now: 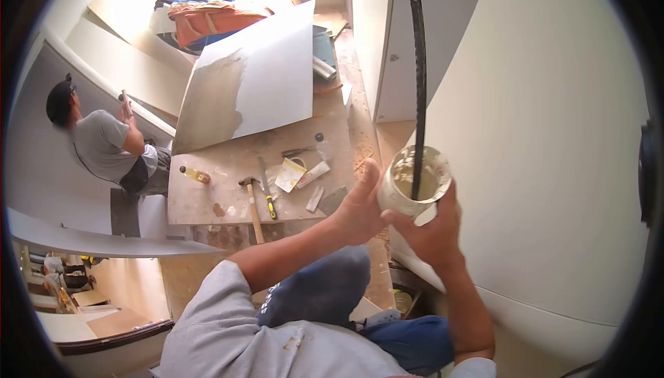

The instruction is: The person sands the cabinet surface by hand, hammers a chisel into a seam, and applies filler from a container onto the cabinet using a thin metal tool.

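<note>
A pale, smeared cup (389, 195) holds a whitish paste and is raised in front of me. My right hand (436, 236) is wrapped round its lower right side, thumb across the near wall. Against the left side of the cup rests my left hand (356, 205), its thumb pointing up; the other fingers are mostly hidden behind the cup. A long black strip with a notched edge and a hole at its top, like a saw blade (418, 74), stands upright in the paste. Neither hand is on the strip.
On the worktable (228, 205) lie a hammer (253, 205), a yellow-black handled tool (268, 198), a small bottle (195, 174) and a half-coated panel (242, 94). Cloth bags (214, 22) are heaped behind. A person (111, 136) stands at left. A large pale curved panel (546, 157) is close on the right.
</note>
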{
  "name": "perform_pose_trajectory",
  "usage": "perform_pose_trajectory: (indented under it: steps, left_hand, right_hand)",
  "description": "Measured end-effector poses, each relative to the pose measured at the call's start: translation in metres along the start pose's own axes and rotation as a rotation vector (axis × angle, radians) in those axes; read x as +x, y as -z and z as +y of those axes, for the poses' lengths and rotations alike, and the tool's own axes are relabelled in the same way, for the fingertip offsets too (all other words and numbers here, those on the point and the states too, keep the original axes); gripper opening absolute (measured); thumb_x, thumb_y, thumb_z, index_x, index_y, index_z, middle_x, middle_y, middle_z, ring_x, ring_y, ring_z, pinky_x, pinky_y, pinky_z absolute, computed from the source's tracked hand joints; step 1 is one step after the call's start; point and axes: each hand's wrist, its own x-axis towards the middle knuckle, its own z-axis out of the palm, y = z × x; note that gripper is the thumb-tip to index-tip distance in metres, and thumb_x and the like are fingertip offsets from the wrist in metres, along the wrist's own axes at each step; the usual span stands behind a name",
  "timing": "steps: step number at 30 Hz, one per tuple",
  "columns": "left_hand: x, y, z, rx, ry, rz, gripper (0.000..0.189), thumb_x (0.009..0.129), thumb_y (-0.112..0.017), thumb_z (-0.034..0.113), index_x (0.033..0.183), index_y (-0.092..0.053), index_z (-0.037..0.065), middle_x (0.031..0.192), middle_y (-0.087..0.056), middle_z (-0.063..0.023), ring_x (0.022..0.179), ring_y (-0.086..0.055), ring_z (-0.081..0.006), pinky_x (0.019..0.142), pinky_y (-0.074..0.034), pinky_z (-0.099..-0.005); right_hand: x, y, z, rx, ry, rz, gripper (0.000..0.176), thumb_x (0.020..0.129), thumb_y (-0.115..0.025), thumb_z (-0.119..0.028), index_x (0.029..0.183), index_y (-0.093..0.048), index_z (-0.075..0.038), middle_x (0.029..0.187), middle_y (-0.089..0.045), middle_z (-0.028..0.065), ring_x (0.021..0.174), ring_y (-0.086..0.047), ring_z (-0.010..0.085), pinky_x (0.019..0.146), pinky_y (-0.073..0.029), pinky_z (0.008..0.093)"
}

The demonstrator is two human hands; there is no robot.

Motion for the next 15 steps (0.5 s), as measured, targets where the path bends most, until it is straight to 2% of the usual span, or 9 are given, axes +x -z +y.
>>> perform_pose_trajectory:
  steps: [1, 3, 6, 8, 10, 11, 12, 14, 15]
  left_hand:
    - [-0.003, -0.014, 0.001, -0.126, 0.084, 0.041, 0.087, 0.102, -0.035, 0.075, 0.157, -0.041, 0.008, 0.149, -0.057, -0.0166, 0.137, -0.055, -0.0330, 0.118, -0.043, -0.0484]
    - [-0.008, -0.051, 0.011, -0.248, 0.072, 0.080, 0.082, 0.103, -0.039, 0.073, 0.154, -0.047, 0.009, 0.145, -0.059, -0.0162, 0.133, -0.058, -0.0330, 0.116, -0.045, -0.0490]
    - [-0.019, -0.085, 0.039, -0.438, 0.092, 0.166, 0.067, 0.105, -0.046, 0.065, 0.145, -0.057, 0.012, 0.137, -0.065, -0.0146, 0.124, -0.064, -0.0322, 0.114, -0.048, -0.0502]
    - [-0.030, -0.092, 0.057, -0.703, 0.216, -0.173, 0.062, 0.107, -0.049, 0.059, 0.143, -0.059, 0.010, 0.135, -0.067, -0.0149, 0.124, -0.065, -0.0315, 0.112, -0.050, -0.0505]
    - [-0.046, -0.146, 0.086, -0.532, 0.101, 0.147, 0.057, 0.108, -0.049, 0.052, 0.141, -0.059, 0.006, 0.136, -0.068, -0.0155, 0.125, -0.065, -0.0322, 0.110, -0.051, -0.0522]
    - [-0.052, -0.170, 0.100, -0.498, 0.078, 0.177, 0.055, 0.109, -0.050, 0.049, 0.141, -0.059, 0.005, 0.137, -0.067, -0.0157, 0.125, -0.065, -0.0329, 0.109, -0.052, -0.0527]
    - [-0.060, -0.189, 0.113, -0.460, 0.051, 0.212, 0.053, 0.109, -0.050, 0.046, 0.140, -0.060, 0.004, 0.138, -0.067, -0.0159, 0.126, -0.065, -0.0336, 0.108, -0.052, -0.0531]
    - [-0.072, -0.209, 0.129, -0.467, 0.093, 0.184, 0.052, 0.108, -0.051, 0.043, 0.140, -0.059, 0.004, 0.138, -0.067, -0.0166, 0.128, -0.064, -0.0340, 0.110, -0.051, -0.0531]
    - [-0.080, -0.222, 0.135, -0.437, 0.085, 0.194, 0.051, 0.108, -0.049, 0.041, 0.141, -0.059, 0.003, 0.137, -0.067, -0.0169, 0.128, -0.064, -0.0343, 0.111, -0.050, -0.0535]
  right_hand:
    - [0.002, -0.001, -0.008, 0.140, -0.090, 0.030, 0.097, 0.072, -0.098, -0.027, 0.146, -0.043, 0.004, 0.129, -0.065, 0.0210, 0.116, -0.070, 0.0347, 0.096, -0.058, 0.0429]
    - [0.008, 0.002, -0.036, 0.221, -0.229, 0.045, 0.096, 0.071, -0.099, -0.025, 0.143, -0.044, 0.006, 0.126, -0.066, 0.0210, 0.113, -0.072, 0.0322, 0.091, -0.060, 0.0389]
    - [0.015, 0.009, -0.090, 0.364, -0.377, 0.114, 0.092, 0.071, -0.099, -0.024, 0.142, -0.046, 0.005, 0.125, -0.066, 0.0211, 0.115, -0.070, 0.0331, 0.093, -0.059, 0.0410]
    - [0.029, 0.028, -0.125, 0.170, -0.338, 0.063, 0.087, 0.074, -0.097, -0.027, 0.140, -0.050, 0.004, 0.125, -0.066, 0.0219, 0.116, -0.068, 0.0351, 0.096, -0.056, 0.0449]
    - [0.046, 0.052, -0.165, 0.129, -0.235, -0.039, 0.083, 0.077, -0.095, -0.034, 0.139, -0.053, 0.003, 0.126, -0.064, 0.0226, 0.115, -0.065, 0.0387, 0.098, -0.053, 0.0478]
    - [0.049, 0.066, -0.181, -0.033, -0.145, -0.041, 0.082, 0.079, -0.092, -0.040, 0.138, -0.055, 0.003, 0.122, -0.065, 0.0232, 0.110, -0.066, 0.0420, 0.097, -0.052, 0.0480]
    - [0.059, 0.084, -0.214, -0.101, -0.134, -0.019, 0.067, 0.083, -0.089, -0.038, 0.130, -0.061, 0.002, 0.119, -0.065, 0.0231, 0.108, -0.065, 0.0427, 0.096, -0.053, 0.0478]
    - [0.070, 0.128, -0.267, -0.166, -0.401, -0.123, 0.044, 0.084, -0.087, -0.024, 0.117, -0.067, -0.002, 0.123, -0.065, 0.0183, 0.115, -0.065, 0.0334, 0.101, -0.052, 0.0420]
    - [0.071, 0.149, -0.289, -0.189, -0.398, -0.095, 0.044, 0.084, -0.087, -0.024, 0.117, -0.067, -0.002, 0.123, -0.065, 0.0183, 0.115, -0.065, 0.0334, 0.101, -0.052, 0.0420]
